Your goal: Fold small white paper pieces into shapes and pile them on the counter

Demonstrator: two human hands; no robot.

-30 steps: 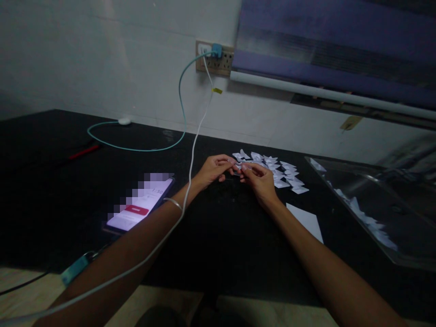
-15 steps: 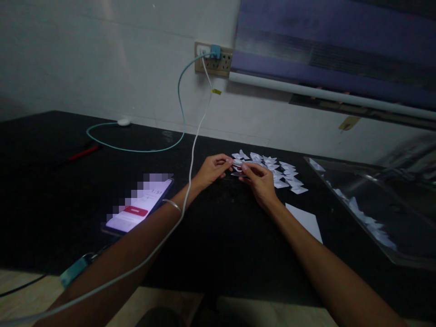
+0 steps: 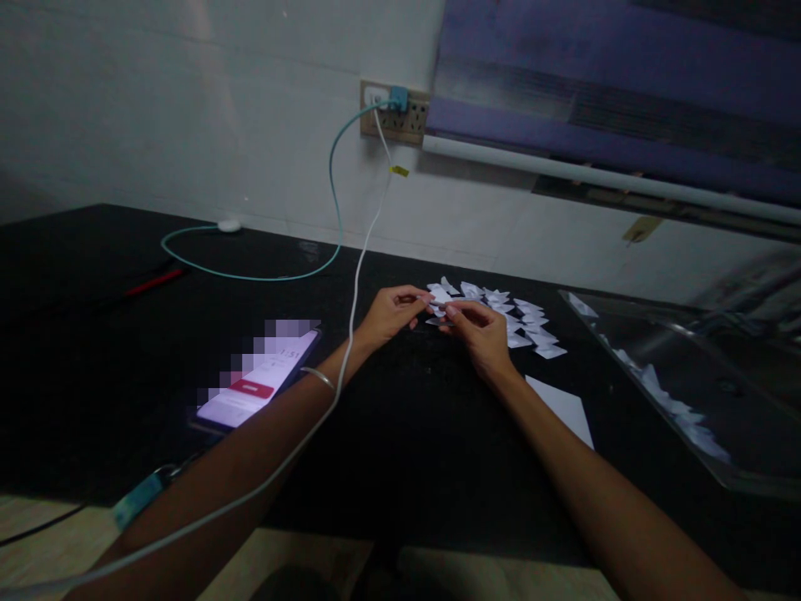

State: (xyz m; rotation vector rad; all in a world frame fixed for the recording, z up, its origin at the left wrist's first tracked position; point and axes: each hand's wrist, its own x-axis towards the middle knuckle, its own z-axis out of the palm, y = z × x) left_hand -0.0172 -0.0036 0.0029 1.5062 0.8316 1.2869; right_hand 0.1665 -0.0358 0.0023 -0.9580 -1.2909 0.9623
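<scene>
My left hand (image 3: 389, 314) and my right hand (image 3: 476, 328) meet over the black table (image 3: 400, 434), fingertips pinched together on a small white paper piece (image 3: 436, 306). Just beyond my fingers lies a cluster of several small folded white paper pieces (image 3: 519, 321). A flat white paper sheet (image 3: 560, 406) rests on the table beside my right forearm. My left wrist wears a thin bangle.
A lit phone (image 3: 259, 386) lies left of my left arm. A white cable (image 3: 356, 284) and a teal cable (image 3: 250, 274) run from a wall socket (image 3: 394, 113). A shiny tray (image 3: 688, 384) with paper scraps sits at right. A red pen (image 3: 153, 281) lies far left.
Both hands stay pinched on the small paper piece; fingers shifted slightly. The view moved a little downward.
</scene>
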